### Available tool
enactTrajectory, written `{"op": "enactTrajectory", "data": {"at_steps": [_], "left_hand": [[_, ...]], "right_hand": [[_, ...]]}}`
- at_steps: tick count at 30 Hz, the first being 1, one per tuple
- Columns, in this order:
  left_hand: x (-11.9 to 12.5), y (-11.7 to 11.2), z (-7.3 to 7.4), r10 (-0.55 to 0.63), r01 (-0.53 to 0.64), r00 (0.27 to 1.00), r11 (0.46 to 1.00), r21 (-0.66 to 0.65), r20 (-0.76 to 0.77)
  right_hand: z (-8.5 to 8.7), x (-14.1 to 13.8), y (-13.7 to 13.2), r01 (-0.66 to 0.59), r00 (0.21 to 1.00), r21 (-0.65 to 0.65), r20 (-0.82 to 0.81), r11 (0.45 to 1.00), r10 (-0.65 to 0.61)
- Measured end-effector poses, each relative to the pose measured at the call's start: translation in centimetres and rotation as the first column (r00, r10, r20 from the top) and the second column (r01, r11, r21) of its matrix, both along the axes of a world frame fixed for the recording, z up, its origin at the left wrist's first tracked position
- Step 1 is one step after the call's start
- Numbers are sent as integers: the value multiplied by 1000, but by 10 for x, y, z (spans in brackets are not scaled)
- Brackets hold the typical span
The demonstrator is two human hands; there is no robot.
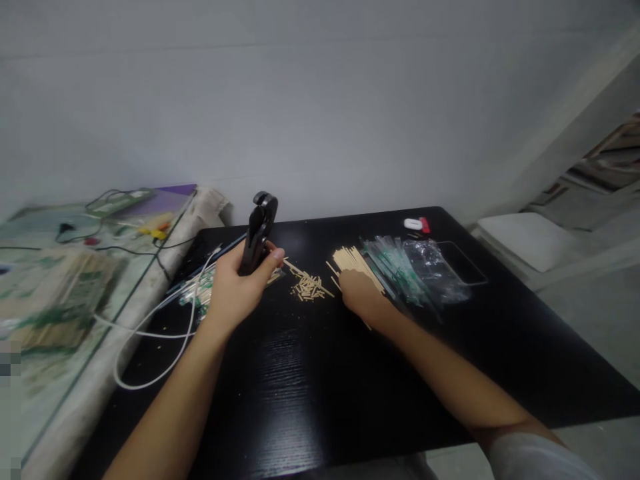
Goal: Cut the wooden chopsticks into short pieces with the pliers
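Up on the left, a black tool [260, 230] is gripped in the left hand [239, 285], its head pointed upward above the black table [285, 393]. Over to the right, the pale sticks [350, 260] are covered at their near end by the right hand [364, 295]; whether any are grasped cannot be told. Between the hands, short stick pieces [309, 288] are heaped! Farther right, clear wrappers [400, 270] are spread; at left, a white cable [145, 387] is looped.
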State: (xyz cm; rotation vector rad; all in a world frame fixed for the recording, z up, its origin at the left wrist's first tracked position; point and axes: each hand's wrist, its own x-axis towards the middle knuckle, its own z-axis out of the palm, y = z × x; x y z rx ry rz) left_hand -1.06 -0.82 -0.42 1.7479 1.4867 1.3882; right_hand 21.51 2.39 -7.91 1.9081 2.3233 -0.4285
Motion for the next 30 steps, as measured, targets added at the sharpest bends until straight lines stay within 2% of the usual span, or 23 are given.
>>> {"op": "enactTrajectory", "data": {"at_steps": [5,9,11,14,16,18,20,26,30], "left_hand": [[-1,0,2,-1,1,1000,1000,6,10],[-2,1,3,7,-7,1000,1000,16,10],[-3,2,2,8,-8,1000,1000,18,-10],[-3,3,1,-15,15,998,1000,-3,-68],[-2,4,-1,-37,35,992,999,-18,-124],[1,4,-3,-56,52,983,998,-24,-174],[4,5,-7,-72,67,977,997,-32,-201],[12,6,-15,-115,109,977,993,-42,-179],[17,4,-19,-113,115,972,993,-4,-206]], "right_hand": [[13,9,7,25,991,-17,-129,1000,-27],[31,22,14,-24,938,-86,-346,996,-8],[37,25,14,-61,802,-155,-596,986,-44],[40,22,10,-170,466,-183,-881,968,-85],[37,17,5,-227,340,-148,-938,963,-64],[33,10,1,-263,276,-117,-960,958,-42],[29,4,-3,-277,256,-82,-967,957,-9],[21,-4,-7,-226,308,-23,-950,974,49],[12,-7,-5,-245,267,-45,-964,968,23]]}}
